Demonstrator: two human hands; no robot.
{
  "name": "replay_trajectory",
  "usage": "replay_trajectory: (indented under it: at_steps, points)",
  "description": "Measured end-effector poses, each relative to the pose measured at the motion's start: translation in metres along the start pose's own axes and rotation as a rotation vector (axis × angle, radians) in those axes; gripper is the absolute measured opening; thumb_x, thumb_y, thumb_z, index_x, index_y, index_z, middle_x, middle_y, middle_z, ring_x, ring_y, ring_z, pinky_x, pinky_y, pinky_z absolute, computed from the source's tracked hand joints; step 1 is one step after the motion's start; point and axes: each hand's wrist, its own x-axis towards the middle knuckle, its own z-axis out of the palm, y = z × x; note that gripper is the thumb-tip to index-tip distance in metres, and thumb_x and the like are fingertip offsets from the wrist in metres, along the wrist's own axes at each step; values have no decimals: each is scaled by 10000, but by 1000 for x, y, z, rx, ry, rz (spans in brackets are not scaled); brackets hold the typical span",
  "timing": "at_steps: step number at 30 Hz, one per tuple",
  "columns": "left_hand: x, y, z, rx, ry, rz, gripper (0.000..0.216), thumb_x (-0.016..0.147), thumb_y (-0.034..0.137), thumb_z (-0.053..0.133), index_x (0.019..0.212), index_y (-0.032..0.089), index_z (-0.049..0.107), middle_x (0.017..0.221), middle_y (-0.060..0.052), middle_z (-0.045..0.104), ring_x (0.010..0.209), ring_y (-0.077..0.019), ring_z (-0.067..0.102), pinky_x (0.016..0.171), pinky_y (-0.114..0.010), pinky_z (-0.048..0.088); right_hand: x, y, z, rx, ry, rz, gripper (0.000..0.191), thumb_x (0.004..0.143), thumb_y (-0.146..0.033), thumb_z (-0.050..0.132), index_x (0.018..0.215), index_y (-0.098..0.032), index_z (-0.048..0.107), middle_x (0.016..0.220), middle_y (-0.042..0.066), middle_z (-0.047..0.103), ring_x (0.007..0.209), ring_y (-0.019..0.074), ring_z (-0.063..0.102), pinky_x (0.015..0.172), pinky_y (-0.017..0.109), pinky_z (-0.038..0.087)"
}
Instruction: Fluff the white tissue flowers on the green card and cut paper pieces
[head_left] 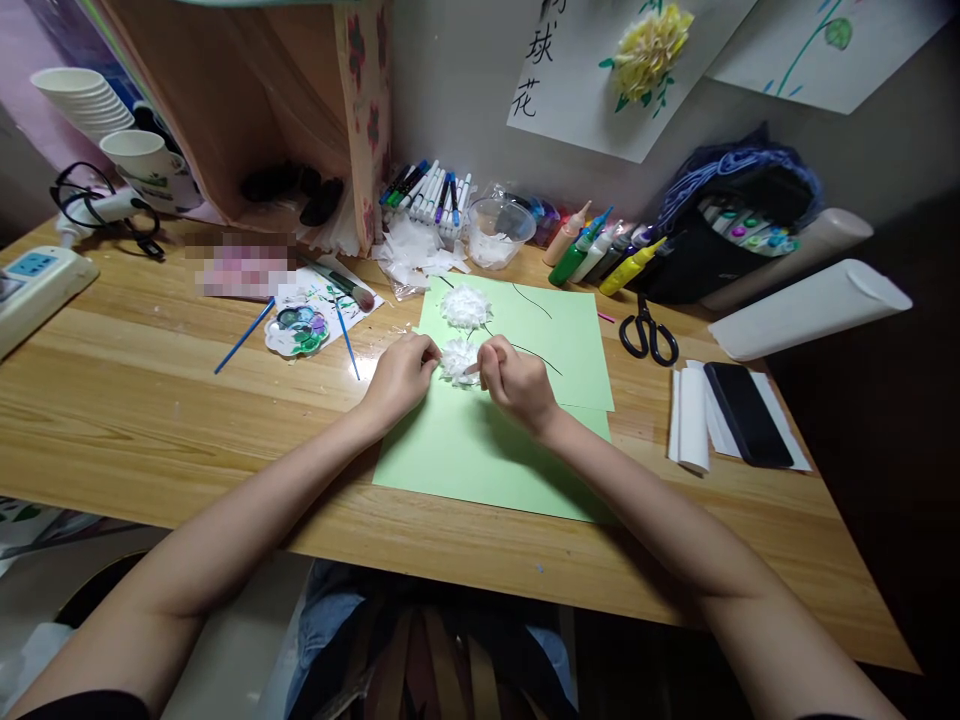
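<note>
Two white ruffled paper flowers lie on green paper (577, 350), the upper flower (466, 306) just above the lower flower (459, 362). My left hand (401, 378) is at the lower flower's left edge, its thumb and fingertips pressed together; whatever they hold is too small to make out. From the right, my right hand (519, 385) reaches over the same flower with curled fingers, one tip pointing into the petals. What it grips, if anything, is hidden. Thin dark curved lines run across the upper green sheet, which overlaps a second green sheet (480, 470).
White tissue pieces (411, 250) and a clear plastic tub (499, 232) stand behind the paper. Paint bottles (581, 258), black scissors (649, 335) and a phone (748, 413) are to the right. A paint palette (298, 330) and brushes lie left, near a power strip (37, 285).
</note>
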Motion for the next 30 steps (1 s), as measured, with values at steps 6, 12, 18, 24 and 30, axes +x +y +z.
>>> replay_trajectory:
  at_steps: [6, 12, 18, 24, 30]
  points:
    - [0, 2, -1, -10, 5, -9, 118, 763, 100, 505, 802, 182, 581, 808, -42, 638, 800, -191, 587, 748, -320, 450, 34, -8, 10, -55, -16, 176, 283, 978, -282, 310, 724, -212, 413, 448, -42, 437, 363, 107, 411, 438, 264, 287]
    - [0, 2, -1, -66, 7, -29, 152, 754, 90, 501, 857, 183, 561, 830, -38, 639, 792, -179, 595, 744, -314, 469, 35, -17, 0, 13, -52, 176, 321, 975, -339, 333, 697, -210, 428, 437, -50, 445, 377, 100, 430, 454, 251, 309]
    - [-1, 1, -2, -101, 10, -34, 135, 761, 99, 501, 850, 179, 563, 839, -46, 641, 774, -172, 600, 722, -307, 472, 15, 4, -35, 489, 149, 384, 375, 947, -464, 383, 730, -191, 521, 490, -30, 517, 424, 93, 481, 435, 225, 343]
    - [2, -2, -6, -223, -3, -100, 138, 751, 118, 525, 863, 181, 576, 822, -30, 646, 740, -152, 613, 700, -280, 494, -13, 75, -34, 931, 357, 775, 382, 831, -549, 520, 683, -201, 474, 398, -71, 413, 330, 66, 294, 348, 191, 183]
    - [50, -13, -21, 96, 189, -73, 162, 854, 244, 469, 894, 175, 610, 944, -91, 641, 871, -215, 593, 787, -351, 469, -22, 84, -27, 1082, 331, 779, 329, 811, -511, 556, 702, -209, 482, 423, -60, 425, 366, 83, 319, 363, 191, 212]
